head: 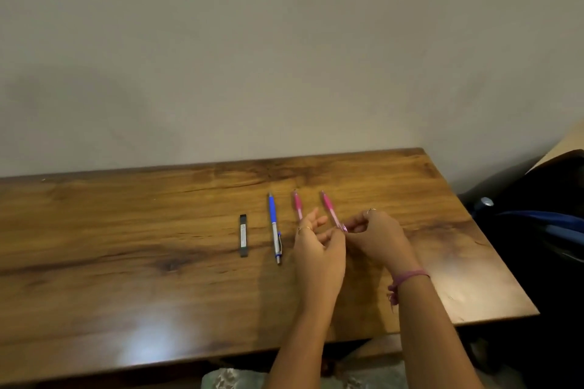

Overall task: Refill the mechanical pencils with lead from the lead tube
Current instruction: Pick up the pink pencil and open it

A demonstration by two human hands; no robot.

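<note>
- Our left hand (319, 249) and right hand (376, 237) both pinch the near end of the rightmost pink pencil (330, 210); its tip points away, toward the wall.
- Second pink pencil (297, 205) lies just left of it on the table (126, 246), partly behind our left fingers.
- Blue pencil (274, 224) and lead tube (243, 235) lie further left, all roughly parallel, long axes running near to far.
</note>
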